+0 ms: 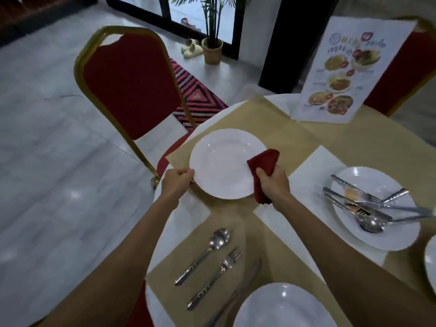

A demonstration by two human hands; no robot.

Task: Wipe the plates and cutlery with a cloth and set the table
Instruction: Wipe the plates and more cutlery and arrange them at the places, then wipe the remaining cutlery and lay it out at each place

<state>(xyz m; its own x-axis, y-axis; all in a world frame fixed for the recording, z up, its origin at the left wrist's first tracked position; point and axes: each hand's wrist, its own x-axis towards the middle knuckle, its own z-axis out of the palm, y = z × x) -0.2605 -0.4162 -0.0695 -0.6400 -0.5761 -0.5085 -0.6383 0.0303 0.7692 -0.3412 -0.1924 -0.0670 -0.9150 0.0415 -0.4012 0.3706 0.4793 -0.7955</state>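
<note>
A white plate (pixel 224 162) sits over a tan placemat (pixel 278 133) at the table's far left. My left hand (pixel 177 182) grips its near-left rim. My right hand (pixel 273 182) holds a dark red cloth (pixel 263 165) against the plate's right rim. Near me a spoon (pixel 207 251), a fork (pixel 218 274) and a knife (pixel 238 291) lie side by side on another placemat, left of a second white plate (pixel 283 308). On the right, a third plate (pixel 387 234) carries a pile of several cutlery pieces (pixel 368 204).
A red chair with a gold frame (pixel 127 83) stands just beyond the table's left edge. A standing menu card (pixel 349 69) is at the far side, with another red chair (pixel 396 67) behind it. The rim of one more plate (pixel 431 260) shows at the right edge.
</note>
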